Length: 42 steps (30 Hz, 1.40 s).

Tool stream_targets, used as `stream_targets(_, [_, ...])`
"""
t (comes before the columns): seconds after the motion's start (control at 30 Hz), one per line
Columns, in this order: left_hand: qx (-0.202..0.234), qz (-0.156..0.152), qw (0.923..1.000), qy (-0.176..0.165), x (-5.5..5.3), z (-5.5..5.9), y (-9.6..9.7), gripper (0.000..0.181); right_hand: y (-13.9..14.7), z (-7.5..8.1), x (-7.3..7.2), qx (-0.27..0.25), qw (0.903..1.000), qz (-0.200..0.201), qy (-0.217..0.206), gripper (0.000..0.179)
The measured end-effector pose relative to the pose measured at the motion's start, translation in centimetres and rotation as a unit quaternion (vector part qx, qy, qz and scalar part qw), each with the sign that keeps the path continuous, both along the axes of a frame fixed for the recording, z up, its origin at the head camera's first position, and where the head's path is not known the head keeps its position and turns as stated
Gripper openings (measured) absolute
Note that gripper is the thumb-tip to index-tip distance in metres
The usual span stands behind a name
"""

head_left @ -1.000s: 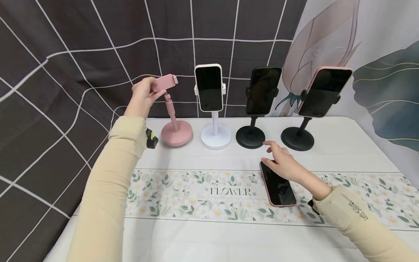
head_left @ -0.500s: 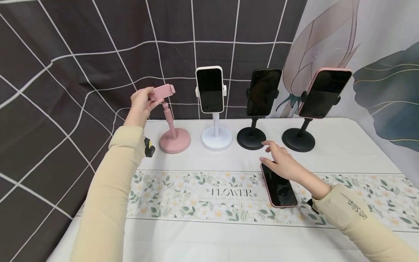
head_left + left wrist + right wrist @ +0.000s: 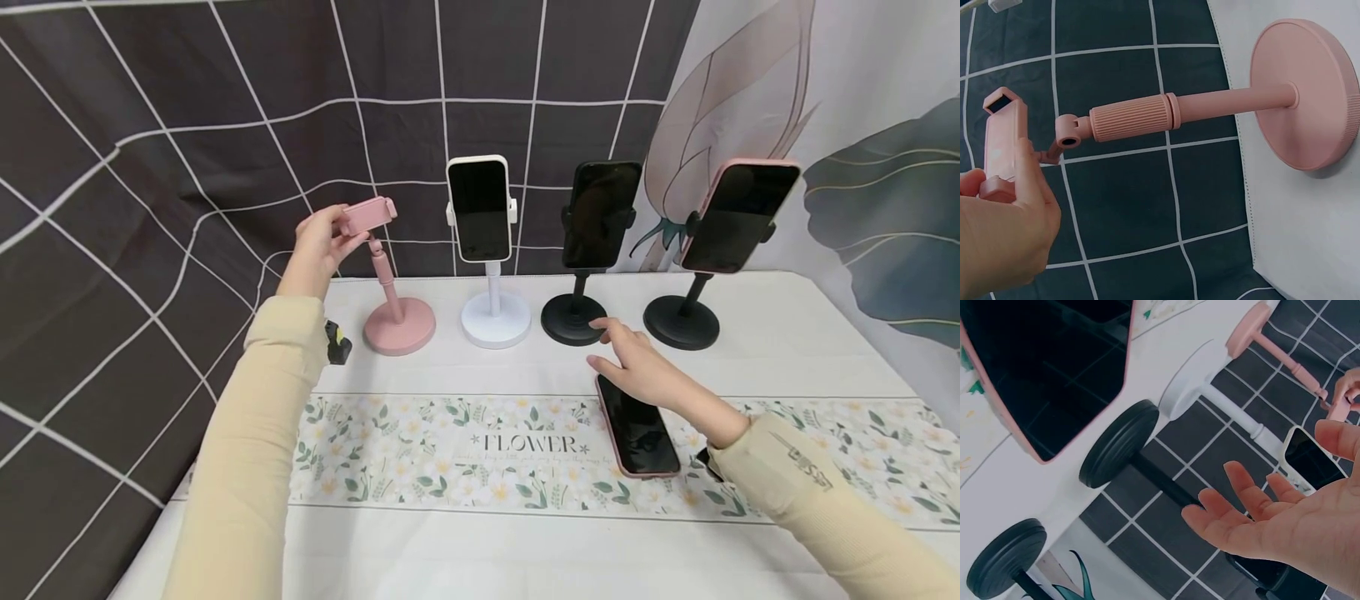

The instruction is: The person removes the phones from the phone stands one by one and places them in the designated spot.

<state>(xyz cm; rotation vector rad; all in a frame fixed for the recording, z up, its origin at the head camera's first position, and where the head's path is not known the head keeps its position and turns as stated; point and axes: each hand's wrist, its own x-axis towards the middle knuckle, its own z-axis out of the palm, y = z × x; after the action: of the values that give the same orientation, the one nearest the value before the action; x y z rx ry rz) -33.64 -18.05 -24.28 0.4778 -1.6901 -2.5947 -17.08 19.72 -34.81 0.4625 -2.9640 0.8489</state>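
Note:
In the head view my left hand [image 3: 318, 247] pinches the holder clamp [image 3: 369, 217] of a pink phone stand [image 3: 400, 327], whose round base is on the table. The left wrist view shows the thumb and fingers on the lower end of the clamp [image 3: 1002, 144], with no phone in it. My right hand [image 3: 637, 367], fingers relaxed and apart, hovers over the upper end of a pink-edged phone [image 3: 639, 429] that lies screen up on the table. In the right wrist view the right hand [image 3: 1272, 515] holds nothing.
To the right of the pink stand, a white stand [image 3: 495, 321] holds a white-framed phone [image 3: 480, 208]. Two black stands [image 3: 575, 319] farther right hold a black phone [image 3: 603, 215] and a tilted pink-edged phone [image 3: 738, 217]. A dark gridded cloth [image 3: 247, 67] hangs behind and at the left.
The pink stand has come a little nearer to me and slightly left, with my left hand still on its clamp. My right hand has shifted slightly left above the phone on the table.

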Motion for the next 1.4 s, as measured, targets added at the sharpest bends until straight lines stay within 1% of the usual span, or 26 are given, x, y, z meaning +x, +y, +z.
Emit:
stream_targets(0.17, [-0.051, -0.011, 0.9986, -0.01, 0.1, -0.3, -0.3, 0.005, -0.5, 0.3, -0.5, -0.001, 0.9999, 0.005, -0.013, 0.048])
stream_targets(0.23, [-0.065, -0.007, 0.9979, -0.007, 0.3, -0.4, -0.1, 0.004, -0.7, 0.3, -0.6, -0.006, 0.9998, 0.011, -0.013, 0.047])
stream_targets(0.3, [-0.085, 0.012, 0.9963, 0.003, 0.5, -0.4, 0.4, 0.014, -0.9, 0.3, -0.7, -0.009, 0.9998, 0.018, -0.009, 0.046])
stream_targets(0.33, [-0.108, 0.028, 0.9937, 0.013, 0.6, -0.4, 0.7, 0.021, -1.0, 0.2, -0.7, -0.012, 0.9997, 0.021, -0.008, 0.045])
stream_targets(0.37, [-0.145, 0.047, 0.988, 0.024, 0.7, -0.5, 1.1, 0.031, -1.2, 0.3, -0.8, -0.016, 0.9995, 0.025, -0.006, 0.045])
stream_targets(0.4, [-0.185, 0.067, 0.9798, 0.037, 0.8, -0.6, 1.5, 0.041, -1.3, 0.3, -0.8, -0.019, 0.9994, 0.028, -0.005, 0.045])
stream_targets(0.43, [-0.228, 0.088, 0.9685, 0.051, 1.0, -0.6, 2.0, 0.051, -1.5, 0.4, -0.8, -0.022, 0.9993, 0.031, -0.002, 0.045])
stream_targets(0.47, [-0.273, 0.109, 0.9535, 0.066, 1.1, -0.7, 2.4, 0.059, -1.6, 0.5, -0.9, -0.028, 0.999, 0.035, 0.004, 0.044])
stream_targets(0.53, [-0.357, 0.151, 0.9162, 0.103, 1.3, -1.0, 3.4, 0.072, -2.0, 0.9, -1.1, -0.048, 0.9978, 0.044, 0.014, 0.043])
stream_targets(0.57, [-0.386, 0.166, 0.8992, 0.124, 1.4, -1.1, 4.1, 0.076, -2.3, 1.1, -1.3, -0.061, 0.9967, 0.049, 0.02, 0.042])
stream_targets(0.6, [-0.405, 0.174, 0.885, 0.15, 1.6, -1.2, 4.7, 0.078, -2.5, 1.4, -1.6, -0.075, 0.9954, 0.054, 0.026, 0.041])
stream_targets(0.63, [-0.418, 0.177, 0.8727, 0.179, 1.7, -1.4, 5.5, 0.079, -2.8, 1.7, -1.9, -0.089, 0.9939, 0.057, 0.031, 0.039])
stream_targets(0.67, [-0.427, 0.174, 0.862, 0.211, 1.8, -1.5, 6.2, 0.079, -3.1, 2.0, -2.3, -0.102, 0.9926, 0.058, 0.033, 0.038])
stream_targets(0.7, [-0.429, 0.166, 0.8538, 0.243, 1.8, -1.7, 7.0, 0.079, -3.5, 2.4, -2.7, -0.114, 0.9913, 0.057, 0.032, 0.037])
stream_targets(0.77, [-0.433, 0.139, 0.8412, 0.292, 1.9, -2.1, 8.4, 0.078, -4.2, 3.1, -3.7, -0.134, 0.9888, 0.054, 0.036, 0.034])
stream_targets(0.8, [-0.432, 0.123, 0.837, 0.312, 1.9, -2.3, 9.1, 0.077, -4.6, 3.5, -4.2, -0.143, 0.9877, 0.05, 0.037, 0.032])
stream_targets(0.87, [-0.421, 0.097, 0.8343, 0.342, 1.7, -2.8, 10.1, 0.076, -5.4, 4.1, -5.3, -0.163, 0.9846, 0.042, 0.048, 0.031])
stream_targets(0.9, [-0.413, 0.088, 0.8344, 0.354, 1.6, -3.0, 10.6, 0.076, -5.8, 4.4, -5.8, -0.174, 0.9825, 0.038, 0.054, 0.03])
stream_targets(0.97, [-0.396, 0.071, 0.8359, 0.373, 1.3, -3.5, 11.4, 0.077, -6.7, 4.8, -7.0, -0.205, 0.9761, 0.023, 0.068, 0.031])
stream_targets(1.0, [-0.385, 0.062, 0.8382, 0.381, 1.1, -3.8, 11.8, 0.078, -7.1, 5.0, -7.5, -0.221, 0.9722, 0.013, 0.075, 0.033])
stream_targets(1.07, [-0.36, 0.046, 0.8457, 0.391, 0.8, -4.4, 12.6, 0.081, -8.0, 5.3, -8.8, -0.257, 0.9623, -0.011, 0.089, 0.037])
stream_targets(1.13, [-0.342, 0.031, 0.8558, 0.387, 0.5, -5.0, 13.2, 0.084, -8.6, 5.5, -10.0, -0.289, 0.9516, -0.038, 0.097, 0.042])
stream_targets(1.23, [-0.308, 0.019, 0.8775, 0.367, 0.1, -5.7, 13.9, 0.087, -9.3, 5.8, -11.6, -0.329, 0.9368, -0.067, 0.098, 0.051])
stream_targets(1.27, [-0.295, 0.016, 0.8851, 0.36, 0.0, -5.9, 14.1, 0.086, -9.5, 5.8, -12.1, -0.346, 0.9312, -0.069, 0.091, 0.054])
stream_targets(1.3, [-0.283, 0.014, 0.8908, 0.355, -0.2, -6.1, 14.2, 0.085, -9.6, 5.9, -12.6, -0.362, 0.926, -0.068, 0.085, 0.055])
stream_targets(1.4, [-0.241, 0.006, 0.904, 0.353, -0.6, -6.4, 14.6, 0.08, -9.8, 5.7, -13.9, -0.409, 0.9086, -0.054, 0.066, 0.057])
